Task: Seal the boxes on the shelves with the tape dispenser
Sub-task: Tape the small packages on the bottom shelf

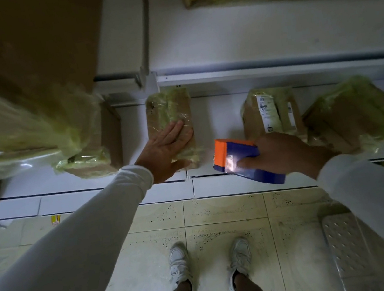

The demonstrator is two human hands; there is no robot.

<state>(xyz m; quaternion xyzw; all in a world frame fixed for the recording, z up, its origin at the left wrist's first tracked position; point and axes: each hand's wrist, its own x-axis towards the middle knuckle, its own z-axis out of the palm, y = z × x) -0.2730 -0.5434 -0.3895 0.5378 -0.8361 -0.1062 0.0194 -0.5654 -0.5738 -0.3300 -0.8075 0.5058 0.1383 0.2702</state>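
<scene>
Cardboard box (170,126): our left hand (170,146) presses it flat, fingers straight, near the shelf (107,192) front edge.
Tape dispenser (239,160): our right hand (286,152) grips it, just beside the box, over the edge.

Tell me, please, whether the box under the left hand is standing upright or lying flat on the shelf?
Lying flat. The box rests on its broad face on the shelf, and the left hand presses on top with straight fingers.

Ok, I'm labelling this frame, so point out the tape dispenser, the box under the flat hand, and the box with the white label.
tape dispenser (236,157): head view, blue body.
box (167,110): head view, taped top.
labelled box (268,109): head view, white label.
</scene>
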